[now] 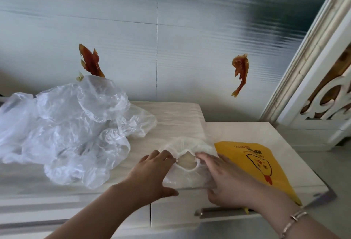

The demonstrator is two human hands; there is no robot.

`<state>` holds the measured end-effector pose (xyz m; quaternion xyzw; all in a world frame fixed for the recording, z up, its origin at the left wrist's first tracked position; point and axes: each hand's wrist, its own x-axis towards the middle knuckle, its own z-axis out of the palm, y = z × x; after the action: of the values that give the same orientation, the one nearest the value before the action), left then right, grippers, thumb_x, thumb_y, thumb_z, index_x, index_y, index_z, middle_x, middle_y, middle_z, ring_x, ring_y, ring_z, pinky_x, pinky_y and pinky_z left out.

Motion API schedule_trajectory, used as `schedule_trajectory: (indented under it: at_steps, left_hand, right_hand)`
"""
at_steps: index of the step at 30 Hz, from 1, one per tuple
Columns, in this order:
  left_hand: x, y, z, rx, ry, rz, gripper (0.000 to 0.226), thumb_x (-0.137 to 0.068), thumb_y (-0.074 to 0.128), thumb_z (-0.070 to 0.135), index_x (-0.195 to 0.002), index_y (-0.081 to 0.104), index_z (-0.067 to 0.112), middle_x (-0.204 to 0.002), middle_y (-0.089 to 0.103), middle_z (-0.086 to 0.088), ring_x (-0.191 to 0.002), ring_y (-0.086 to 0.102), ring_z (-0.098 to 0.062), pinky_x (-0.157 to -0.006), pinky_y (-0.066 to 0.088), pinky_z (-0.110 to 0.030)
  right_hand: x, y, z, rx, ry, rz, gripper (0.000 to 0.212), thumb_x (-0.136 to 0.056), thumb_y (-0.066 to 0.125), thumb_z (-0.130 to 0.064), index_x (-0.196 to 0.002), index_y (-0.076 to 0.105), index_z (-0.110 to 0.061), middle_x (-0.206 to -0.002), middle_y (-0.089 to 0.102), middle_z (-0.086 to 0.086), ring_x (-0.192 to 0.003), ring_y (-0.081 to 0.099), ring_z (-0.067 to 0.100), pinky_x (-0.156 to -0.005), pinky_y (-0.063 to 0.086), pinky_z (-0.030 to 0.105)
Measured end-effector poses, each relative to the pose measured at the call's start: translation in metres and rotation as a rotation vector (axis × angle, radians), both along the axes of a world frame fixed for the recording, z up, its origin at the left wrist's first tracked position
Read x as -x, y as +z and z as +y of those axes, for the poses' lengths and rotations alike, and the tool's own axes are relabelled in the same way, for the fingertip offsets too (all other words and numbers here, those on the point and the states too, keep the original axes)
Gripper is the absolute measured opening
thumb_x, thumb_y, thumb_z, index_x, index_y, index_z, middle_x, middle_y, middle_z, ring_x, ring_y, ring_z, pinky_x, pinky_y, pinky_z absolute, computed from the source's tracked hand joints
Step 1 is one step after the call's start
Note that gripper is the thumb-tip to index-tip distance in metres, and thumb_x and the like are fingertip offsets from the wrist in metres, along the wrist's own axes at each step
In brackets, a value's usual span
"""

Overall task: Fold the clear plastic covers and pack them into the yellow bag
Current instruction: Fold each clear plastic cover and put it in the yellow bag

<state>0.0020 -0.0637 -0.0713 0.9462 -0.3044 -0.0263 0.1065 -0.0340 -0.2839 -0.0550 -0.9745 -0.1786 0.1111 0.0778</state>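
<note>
A: One clear plastic cover lay flat near the front edge of the pale cabinet top, and both hands were on it. The left hand had its fingers stretched forward, relaxed, tips at the gathered elastic rim on the left side, thumb spread toward the cabinet edge.

B: And the right hand?

A: It covered the cover's right half, fingers laid over the plastic and reaching the rim from the other side. The fingertips of the two hands sat on either side of the cover's round opening. Whether the right fingers pinched the film or only pressed it, I couldn't tell.

B: Where was the yellow bag?

A: Flat on the top, just right of the cover, partly under the right hand and wrist, its near corner poking past the front edge. It carried a line-drawn cartoon chick face with a red tongue, plus red writing along the top, too small and upside down to read.

B: The rest of the covers?

A: A big crumpled pile of clear plastic sat on the left of the top, apart from the hands.

B: And the room?

A: A metal drawer handle showed below the front edge, a bracelet on the right wrist. Behind stood a glossy pale wall with two orange fish decorations, and ornate white trim at right.
</note>
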Motion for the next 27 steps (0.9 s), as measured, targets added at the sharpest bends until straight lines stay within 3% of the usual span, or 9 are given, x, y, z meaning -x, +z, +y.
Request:
schedule_trajectory:
  at_steps: [7, 9, 11, 13, 17, 19, 23, 27]
  left_hand:
    - [-0.005, -0.003, 0.000, -0.028, -0.006, -0.056, 0.072, -0.080, 0.063, 0.058, -0.141, 0.035, 0.035, -0.137, 0.034, 0.016, -0.124, 0.035, -0.008, -0.107, 0.028, -0.024]
    - [-0.006, -0.004, -0.001, -0.001, 0.010, -0.051, 0.068, -0.080, 0.061, 0.061, -0.139, 0.038, 0.036, -0.134, 0.036, 0.016, -0.121, 0.037, -0.008, -0.105, 0.030, -0.023]
    - [-0.007, -0.005, -0.002, 0.024, 0.031, -0.045, 0.064, -0.081, 0.058, 0.062, -0.137, 0.041, 0.036, -0.132, 0.038, 0.016, -0.118, 0.039, -0.009, -0.103, 0.031, -0.023]
    - [-0.009, -0.006, -0.004, 0.057, 0.066, -0.033, 0.058, -0.083, 0.055, 0.061, -0.134, 0.045, 0.036, -0.129, 0.040, 0.016, -0.117, 0.040, -0.009, -0.103, 0.032, -0.024]
    - [-0.016, -0.008, -0.010, 0.195, 0.180, 0.032, 0.033, -0.088, 0.054, 0.047, -0.117, 0.060, 0.032, -0.114, 0.050, 0.014, -0.110, 0.044, -0.011, -0.096, 0.033, -0.024]
    - [-0.022, -0.007, -0.016, 0.272, 0.307, 0.079, 0.025, -0.094, 0.048, 0.039, -0.098, 0.067, 0.022, -0.105, 0.057, 0.008, -0.107, 0.045, -0.018, -0.088, 0.033, -0.025]
    - [-0.037, -0.005, -0.020, 0.432, 0.583, 0.315, 0.039, -0.096, 0.043, 0.040, -0.080, 0.073, 0.020, -0.086, 0.071, 0.004, -0.101, 0.054, -0.018, -0.092, 0.040, -0.033]
    - [-0.041, -0.007, -0.025, 0.368, 0.644, 0.261, 0.036, -0.095, 0.046, 0.035, -0.070, 0.062, 0.013, -0.075, 0.067, 0.001, -0.082, 0.062, -0.022, -0.084, 0.040, -0.032]
  right_hand:
    - [-0.012, -0.018, -0.005, 0.018, 0.039, -0.227, 0.057, -0.090, 0.051, -0.016, -0.144, 0.032, -0.022, -0.154, 0.027, -0.008, -0.142, 0.024, 0.009, -0.114, 0.009, 0.020]
    - [-0.015, -0.020, -0.004, -0.045, 0.020, -0.307, 0.047, -0.091, 0.052, -0.017, -0.137, 0.046, -0.021, -0.147, 0.036, -0.009, -0.137, 0.032, 0.010, -0.112, 0.019, 0.020]
    - [-0.018, -0.020, -0.002, -0.156, -0.059, -0.340, 0.029, -0.095, 0.049, -0.024, -0.121, 0.060, -0.021, -0.130, 0.045, -0.012, -0.122, 0.042, 0.006, -0.102, 0.035, 0.019]
    - [-0.024, -0.022, 0.000, -0.267, -0.159, -0.320, 0.024, -0.098, 0.046, -0.030, -0.103, 0.066, -0.018, -0.110, 0.047, -0.013, -0.104, 0.045, 0.002, -0.084, 0.041, 0.015]
    - [-0.037, -0.024, 0.001, -0.533, -0.405, -0.144, 0.022, -0.095, 0.050, -0.023, -0.079, 0.064, -0.017, -0.077, 0.056, -0.009, -0.070, 0.051, 0.007, -0.056, 0.035, 0.016]
    - [-0.045, -0.025, 0.000, -0.606, -0.515, -0.099, 0.026, -0.094, 0.050, -0.021, -0.071, 0.061, -0.016, -0.065, 0.058, -0.004, -0.062, 0.052, 0.013, -0.055, 0.034, 0.025]
    - [-0.057, -0.026, 0.002, -0.607, -0.639, -0.140, 0.031, -0.093, 0.052, -0.020, -0.062, 0.055, -0.016, -0.059, 0.058, -0.004, -0.057, 0.052, 0.011, -0.048, 0.033, 0.019]
    - [-0.063, -0.029, 0.007, -0.504, -0.629, -0.218, 0.028, -0.093, 0.053, -0.024, -0.067, 0.048, -0.015, -0.063, 0.055, -0.002, -0.057, 0.051, 0.013, -0.050, 0.035, 0.028]
